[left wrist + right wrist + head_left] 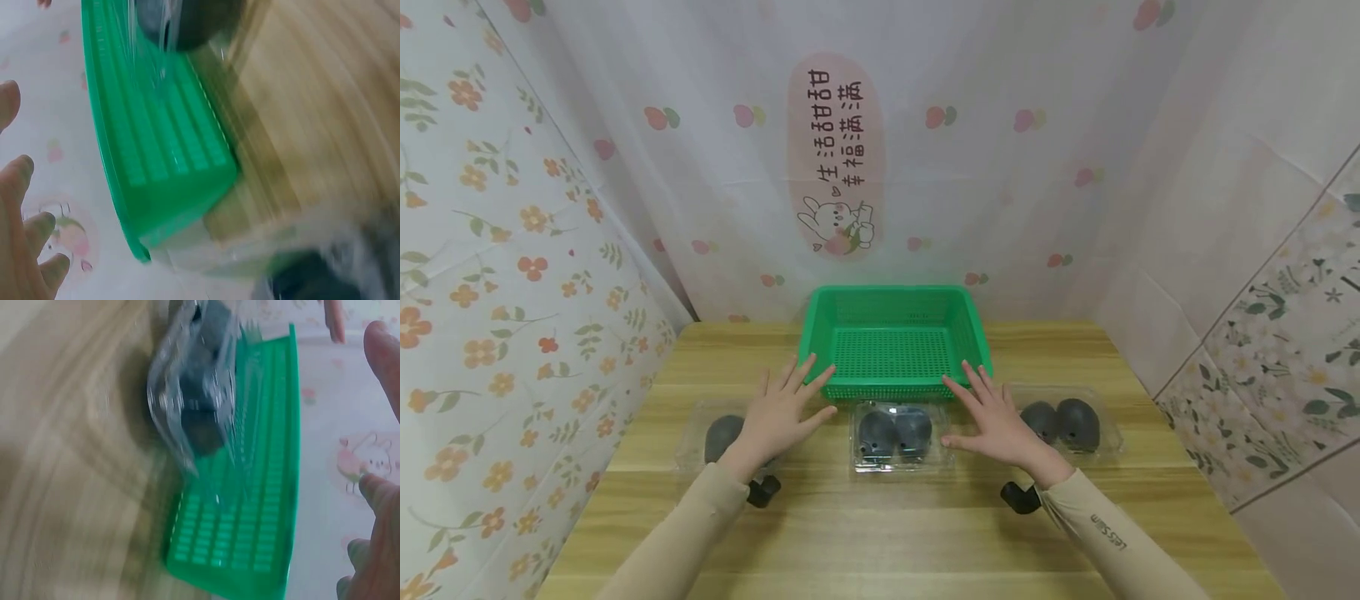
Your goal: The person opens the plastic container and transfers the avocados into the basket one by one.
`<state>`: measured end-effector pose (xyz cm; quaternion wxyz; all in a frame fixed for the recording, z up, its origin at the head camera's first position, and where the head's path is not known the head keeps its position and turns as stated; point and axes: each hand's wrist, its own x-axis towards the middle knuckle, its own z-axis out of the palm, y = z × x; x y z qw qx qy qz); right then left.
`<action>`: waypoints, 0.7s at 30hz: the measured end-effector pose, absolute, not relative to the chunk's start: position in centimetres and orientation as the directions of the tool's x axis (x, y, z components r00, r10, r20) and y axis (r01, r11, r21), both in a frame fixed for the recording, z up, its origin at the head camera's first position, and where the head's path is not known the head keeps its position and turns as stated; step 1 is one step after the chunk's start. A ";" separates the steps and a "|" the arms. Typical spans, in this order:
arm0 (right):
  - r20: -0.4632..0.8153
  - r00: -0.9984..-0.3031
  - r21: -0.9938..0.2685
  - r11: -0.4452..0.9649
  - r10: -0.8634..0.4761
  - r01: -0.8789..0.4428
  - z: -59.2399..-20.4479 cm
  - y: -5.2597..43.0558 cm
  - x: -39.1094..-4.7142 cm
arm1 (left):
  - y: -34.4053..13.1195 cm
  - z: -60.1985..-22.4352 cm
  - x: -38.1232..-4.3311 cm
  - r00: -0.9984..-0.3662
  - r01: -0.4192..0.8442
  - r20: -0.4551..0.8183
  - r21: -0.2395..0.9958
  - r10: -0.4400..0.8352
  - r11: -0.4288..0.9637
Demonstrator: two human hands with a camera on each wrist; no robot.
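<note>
My left hand [778,421] hovers with spread fingers between the left clear plastic box [691,437] and the middle clear plastic box [887,467]. On the other side my right hand [996,423] is spread the same way, overlapping the edge of the right clear plastic box [1111,425]. Neither hand grips anything. Two dark grey rounded pieces [877,433] with small holes sit in the middle box, and two more [1078,425] in the right one. One dark piece [724,437] shows in the left box, partly hidden by my hand. Fingertips overlap the front corners of a green basket [891,382].
The basket stands at the back of the wooden table [880,533], just behind the middle box. A patterned curtain [985,167] hangs behind it, and floral cloth [497,292] covers the left side. A black piece [1021,498] shows under my right wrist.
</note>
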<state>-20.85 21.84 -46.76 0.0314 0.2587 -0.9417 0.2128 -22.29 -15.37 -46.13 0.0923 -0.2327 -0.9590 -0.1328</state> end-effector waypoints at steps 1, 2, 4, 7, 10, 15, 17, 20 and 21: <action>0.177 -0.859 -0.381 0.772 -0.480 -0.509 -46.9 21.6 -20.7 | -15.0 -46.2 -22.1 -0.868 0.482 0.241 0.208 0.433 0.851; 0.183 -0.855 -0.382 0.766 -0.485 -0.516 -47.1 21.3 -20.5 | -14.7 -46.2 -21.9 -0.863 0.492 0.245 0.209 0.442 0.845; 0.192 -0.846 -0.387 0.755 -0.497 -0.530 -47.3 20.8 -20.2 | -14.1 -46.4 -21.5 -0.850 0.514 0.253 0.212 0.462 0.831; 0.194 -0.834 -0.390 0.739 -0.517 -0.549 -47.7 20.0 -19.8 | -13.2 -46.7 -21.0 -0.834 0.541 0.253 0.202 0.490 0.817; 0.186 -0.824 -0.383 0.733 -0.535 -0.563 -48.0 19.4 -19.4 | -12.5 -47.2 -20.6 -0.824 0.559 0.233 0.189 0.516 0.808; 0.192 -0.808 -0.376 0.719 -0.557 -0.585 -48.5 18.5 -19.0 | -11.6 -48.0 -19.9 -0.806 0.589 0.206 0.185 0.555 0.787; 0.192 -0.802 -0.377 0.712 -0.565 -0.592 -48.8 18.2 -18.9 | -11.3 -48.4 -19.6 -0.797 0.601 0.208 0.181 0.567 0.778; 0.177 -0.793 -0.378 0.703 -0.583 -0.602 -49.1 17.6 -18.9 | -11.0 -48.9 -19.2 -0.791 0.609 0.211 0.176 0.574 0.774; 0.175 -0.789 -0.378 0.699 -0.589 -0.606 -49.2 17.4 -18.9 | -10.9 -49.1 -19.1 -0.791 0.609 0.210 0.177 0.575 0.773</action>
